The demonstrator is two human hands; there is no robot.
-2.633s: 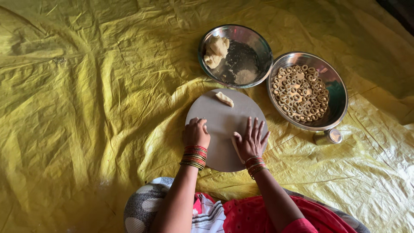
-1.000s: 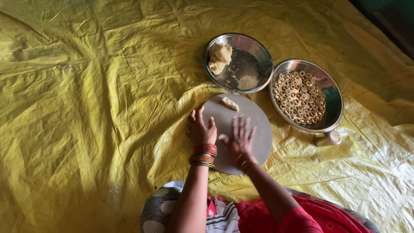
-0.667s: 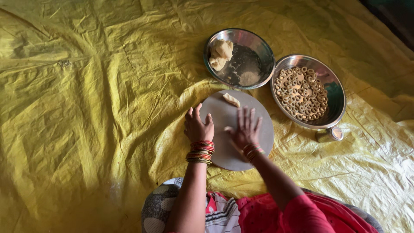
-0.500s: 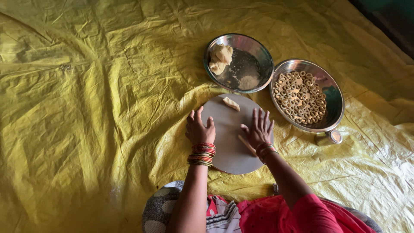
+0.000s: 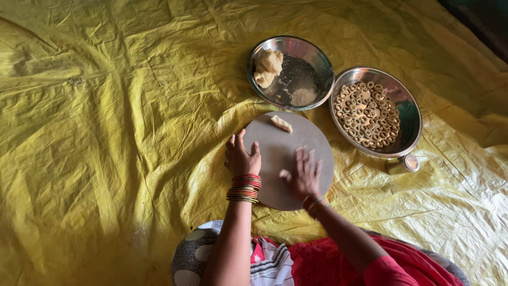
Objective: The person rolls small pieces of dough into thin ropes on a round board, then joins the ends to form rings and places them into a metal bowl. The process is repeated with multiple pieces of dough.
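A round grey rolling board (image 5: 275, 148) lies on a yellow plastic sheet (image 5: 116, 122). My left hand (image 5: 241, 157) rests flat on the board's left edge, fingers spread, red and gold bangles on the wrist. My right hand (image 5: 304, 172) is flat on the board's right half, blurred by motion; what lies under its palm is hidden. A small piece of pale dough (image 5: 281, 124) lies at the board's far edge, apart from both hands.
Beyond the board stands a steel bowl (image 5: 312, 58) with lumps of dough (image 5: 268, 68). To its right a steel bowl (image 5: 408, 116) holds several small dough rings (image 5: 366, 113). A small round container (image 5: 410, 162) sits near that bowl. Red clothing shows at the bottom.
My right hand has been sliding back and forth across the board and is now nearer its middle. My left hand has stayed at the left edge.
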